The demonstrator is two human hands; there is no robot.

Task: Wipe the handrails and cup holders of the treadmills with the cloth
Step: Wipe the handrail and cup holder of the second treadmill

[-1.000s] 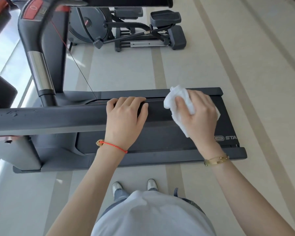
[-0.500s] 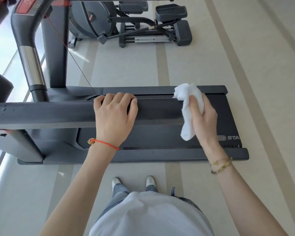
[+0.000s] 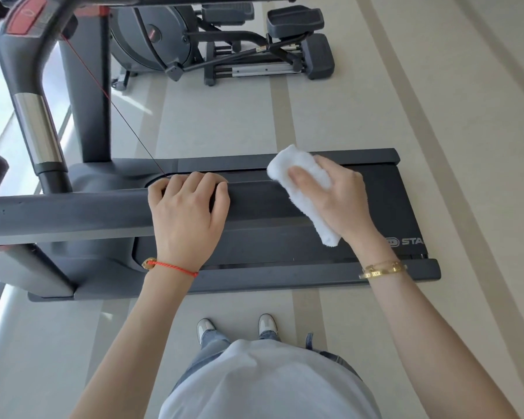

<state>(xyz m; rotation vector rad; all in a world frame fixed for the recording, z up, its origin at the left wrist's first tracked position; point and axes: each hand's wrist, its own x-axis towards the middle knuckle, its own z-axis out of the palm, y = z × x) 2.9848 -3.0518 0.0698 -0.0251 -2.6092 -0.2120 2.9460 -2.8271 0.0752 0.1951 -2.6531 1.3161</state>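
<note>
Cloth (image 3: 307, 189), white, fluffy and folded long, is being gripped by the right hand (image 3: 342, 198), fingers curled round it. Left hand (image 3: 188, 216) is curling its fingers over the gray handrail (image 3: 73, 211).

Matt, dark grey handrail (image 3: 67, 211), a little scuffed and speckled toward its left end, and the cloth (image 3: 303, 189) is white, soft, fluffy terry. Behind, a polished, shiny metal sleeve (image 3: 38, 128) on the upright; pale floor (image 3: 224, 122) faintly glossy.
</note>
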